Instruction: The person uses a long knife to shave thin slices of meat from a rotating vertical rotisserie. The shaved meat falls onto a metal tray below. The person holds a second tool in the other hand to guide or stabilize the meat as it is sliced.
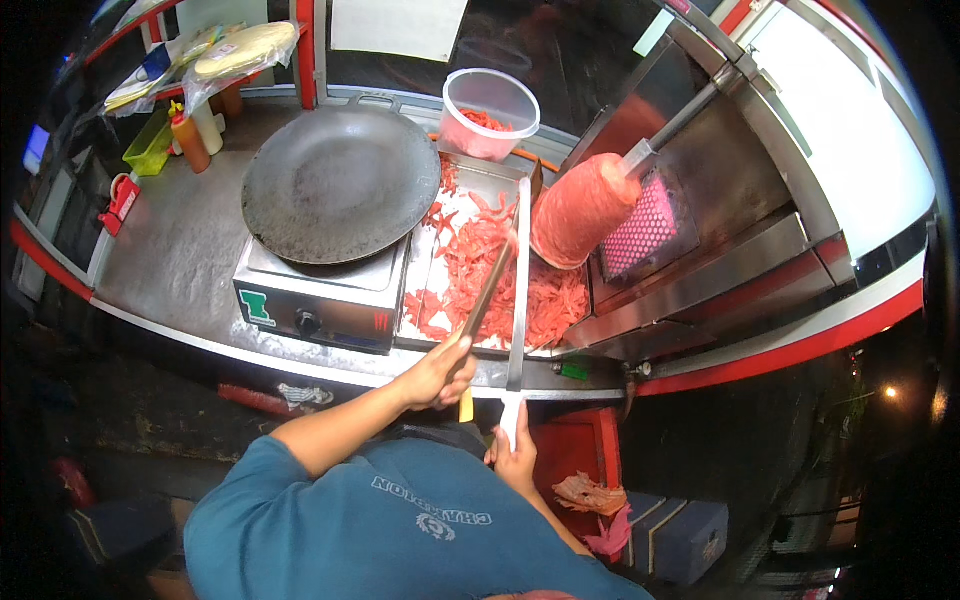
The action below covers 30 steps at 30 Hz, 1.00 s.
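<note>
My right hand [517, 454] grips the white handle of a long slicing knife [522, 300], its blade pointing away from me over the metal tray [480, 174]. My left hand [442, 375] is closed round the yellow-ended handle of a long, dark rod-like tool [489, 289], which looks like a honing steel. Its far part is blurred and lies beside the knife blade; whether they touch, I cannot tell. Beneath both lie many reddish meat shavings [480, 262]. A cone of stacked meat [581, 210] on a slanting metal spit [682, 116] stands to the right of the blade.
Left of the tray, a large dark griddle pan [341, 184] sits on a portable stove [322, 300]. Behind the tray is a clear plastic tub [491, 112] with meat strips. A glowing burner [639, 227] faces the cone. Sauce bottles [191, 142] and stacked flatbreads [246, 49] are at the far left.
</note>
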{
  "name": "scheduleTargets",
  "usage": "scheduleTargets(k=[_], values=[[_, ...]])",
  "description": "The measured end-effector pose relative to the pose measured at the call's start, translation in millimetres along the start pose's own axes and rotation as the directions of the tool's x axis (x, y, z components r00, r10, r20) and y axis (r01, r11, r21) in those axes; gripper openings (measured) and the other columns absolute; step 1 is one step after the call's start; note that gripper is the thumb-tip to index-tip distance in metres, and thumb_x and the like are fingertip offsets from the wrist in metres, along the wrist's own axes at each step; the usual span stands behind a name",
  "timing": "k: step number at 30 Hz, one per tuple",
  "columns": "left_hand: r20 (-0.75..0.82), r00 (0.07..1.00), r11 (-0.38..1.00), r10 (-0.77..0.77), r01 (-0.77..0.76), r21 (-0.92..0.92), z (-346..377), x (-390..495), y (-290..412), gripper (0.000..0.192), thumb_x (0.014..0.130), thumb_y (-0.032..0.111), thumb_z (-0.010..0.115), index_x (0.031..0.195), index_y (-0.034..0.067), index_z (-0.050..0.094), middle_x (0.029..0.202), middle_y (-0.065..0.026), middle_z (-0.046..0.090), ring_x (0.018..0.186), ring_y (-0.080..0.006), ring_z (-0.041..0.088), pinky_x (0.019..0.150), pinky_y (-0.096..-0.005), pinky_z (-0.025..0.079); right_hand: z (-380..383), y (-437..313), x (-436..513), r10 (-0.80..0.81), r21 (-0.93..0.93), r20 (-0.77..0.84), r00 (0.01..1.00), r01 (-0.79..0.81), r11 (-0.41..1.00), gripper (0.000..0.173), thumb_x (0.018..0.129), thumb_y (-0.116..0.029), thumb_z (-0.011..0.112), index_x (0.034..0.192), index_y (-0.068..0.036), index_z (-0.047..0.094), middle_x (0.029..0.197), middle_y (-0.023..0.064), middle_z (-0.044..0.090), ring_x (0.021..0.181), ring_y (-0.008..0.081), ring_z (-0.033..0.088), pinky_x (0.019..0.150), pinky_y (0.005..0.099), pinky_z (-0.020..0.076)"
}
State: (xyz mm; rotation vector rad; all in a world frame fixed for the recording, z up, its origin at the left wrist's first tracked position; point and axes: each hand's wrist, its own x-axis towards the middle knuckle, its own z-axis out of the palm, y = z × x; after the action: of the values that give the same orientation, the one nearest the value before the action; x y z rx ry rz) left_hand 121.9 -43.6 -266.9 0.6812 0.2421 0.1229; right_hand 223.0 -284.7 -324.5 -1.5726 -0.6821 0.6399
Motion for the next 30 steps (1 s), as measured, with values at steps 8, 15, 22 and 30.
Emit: scheduleTargets(k=[8,15,22,30], values=[[-0.102,0.994,0.794,0.029,0.039,0.606,8,-77,-14,0.071,0.118,0.037,0.039,0.175,0.024,-0.002,0.070,-0.0016,0.045,0.050,-0.0115,0.046,0.049,-0.0280,0.045,25,-44,113,-0.472,-0.264,-0.214,0.855,0.415,0.871,0.065,0.109,0.001,0.055,0.169,-0.003,0.031,0.128,0.0152,0.058,0.072,0.0105,0.057,0.054,0.0279,0.0542],[-0.103,0.995,0.733,-0.002,0.072,0.677,12,-81,-3,0.072,0.118,0.029,0.040,0.174,0.017,-0.003,0.067,-0.0036,0.050,0.051,-0.0142,0.052,0.054,-0.0331,0.050,-13,39,33,-0.379,-0.193,-0.163,0.911,0.347,0.918,0.066,0.108,0.004,0.053,0.169,-0.002,0.030,0.142,0.0236,0.058,0.074,0.0133,0.061,0.055,0.0282,0.0560],[-0.121,0.992,0.727,0.046,0.050,0.685,18,-61,-2,0.074,0.117,0.031,0.042,0.174,0.015,-0.004,0.071,-0.0060,0.055,0.051,-0.0158,0.055,0.056,-0.0334,0.052,5,1,76,-0.407,-0.331,-0.190,0.893,0.333,0.883,0.063,0.107,0.005,0.055,0.166,-0.001,0.035,0.130,0.0205,0.061,0.070,0.0134,0.060,0.052,0.0292,0.0533],[-0.139,0.987,0.712,0.086,0.036,0.701,20,-43,-5,0.078,0.115,0.032,0.046,0.174,0.017,-0.003,0.072,-0.0121,0.060,0.052,-0.0220,0.062,0.057,-0.0383,0.056,-4,-1,58,-0.450,-0.533,-0.122,0.885,0.324,0.782,0.060,0.106,0.003,0.056,0.163,0.004,0.038,0.122,0.0241,0.064,0.071,0.0201,0.062,0.057,0.0335,0.0536]])
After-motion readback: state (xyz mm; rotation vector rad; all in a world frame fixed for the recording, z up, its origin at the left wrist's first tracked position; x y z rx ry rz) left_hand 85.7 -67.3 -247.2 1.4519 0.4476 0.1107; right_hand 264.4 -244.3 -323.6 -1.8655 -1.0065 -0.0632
